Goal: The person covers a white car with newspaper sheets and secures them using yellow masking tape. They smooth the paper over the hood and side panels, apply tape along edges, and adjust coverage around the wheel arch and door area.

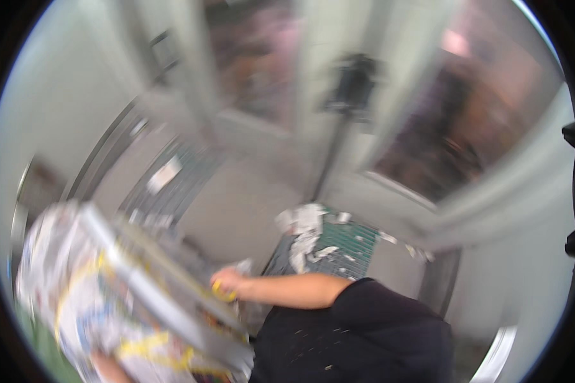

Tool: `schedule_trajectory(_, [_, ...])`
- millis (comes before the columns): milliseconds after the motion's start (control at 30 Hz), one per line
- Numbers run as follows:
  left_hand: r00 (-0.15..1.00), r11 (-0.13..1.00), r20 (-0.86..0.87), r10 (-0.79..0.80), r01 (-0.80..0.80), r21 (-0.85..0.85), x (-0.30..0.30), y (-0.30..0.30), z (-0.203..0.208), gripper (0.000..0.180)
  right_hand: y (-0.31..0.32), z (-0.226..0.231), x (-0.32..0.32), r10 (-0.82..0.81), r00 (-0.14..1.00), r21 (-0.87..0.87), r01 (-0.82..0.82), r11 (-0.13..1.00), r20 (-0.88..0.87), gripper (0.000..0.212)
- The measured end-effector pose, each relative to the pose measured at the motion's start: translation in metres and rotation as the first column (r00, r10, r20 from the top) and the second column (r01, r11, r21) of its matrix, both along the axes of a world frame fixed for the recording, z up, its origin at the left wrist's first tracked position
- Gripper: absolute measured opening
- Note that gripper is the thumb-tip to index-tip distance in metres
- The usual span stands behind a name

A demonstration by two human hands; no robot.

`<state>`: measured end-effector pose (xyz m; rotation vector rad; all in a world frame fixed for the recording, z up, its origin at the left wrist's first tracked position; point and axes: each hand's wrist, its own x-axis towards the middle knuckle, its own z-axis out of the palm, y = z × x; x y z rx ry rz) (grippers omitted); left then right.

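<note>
My right hand (228,282) reaches left across the middle of the view, its fingers closed around a small yellow thing (222,291), too blurred to name. It is beside a pale grey bar or rail (153,290) that slants across the lower left. Beyond that rail lies a big, bulging white plastic-wrapped bundle (76,287) crossed by yellow strips. Low on this bundle is my left hand (107,368), smeared by motion, so its fingers cannot be made out.
Scraps of white paper (306,233) litter a green slatted mat (351,246) on the grey floor (236,204). Another white piece (165,175) lies on a dark grate. A dark box on a pole (353,83) stands ahead, between two windows in pale walls.
</note>
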<state>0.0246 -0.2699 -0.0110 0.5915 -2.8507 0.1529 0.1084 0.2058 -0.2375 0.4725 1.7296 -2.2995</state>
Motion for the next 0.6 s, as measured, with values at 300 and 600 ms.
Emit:
schedule_trajectory(300, [0.981, 0.995, 0.19, -0.035, 0.051, -0.081, 0.064, 0.098, 0.01, 0.107, 0.004, 0.028, 0.023, 0.222, 0.879, -0.42, -0.027, 0.907, 0.422, 0.014])
schedule_trajectory(600, [0.933, 0.988, 0.358, -0.042, 0.093, -0.127, 0.089, 0.171, -0.009, 0.137, 0.004, 0.01, 0.025, 0.439, 0.816, -0.572, -0.169, 0.803, 0.376, 0.018])
